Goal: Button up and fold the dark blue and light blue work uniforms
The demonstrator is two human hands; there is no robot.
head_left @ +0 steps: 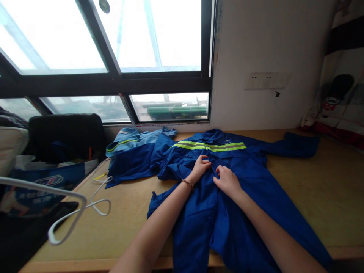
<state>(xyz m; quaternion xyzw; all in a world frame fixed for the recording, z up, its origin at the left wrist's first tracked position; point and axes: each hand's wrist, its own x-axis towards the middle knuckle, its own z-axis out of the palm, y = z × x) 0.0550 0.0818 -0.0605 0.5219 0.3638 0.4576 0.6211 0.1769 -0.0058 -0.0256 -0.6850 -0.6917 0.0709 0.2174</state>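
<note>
One blue garment [253,180] stretches lengthwise away, collar [215,133] toward the wall [250,45].

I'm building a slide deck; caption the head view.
Left hand and right hand touch the front of a blue garment with yellow chest stripes, spread on a table near a window.

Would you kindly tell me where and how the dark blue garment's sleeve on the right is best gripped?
Probably by its outer end, from the near side with the right hand: the sleeve stretches out sideways, its near edge facing bare tabletop.
</note>
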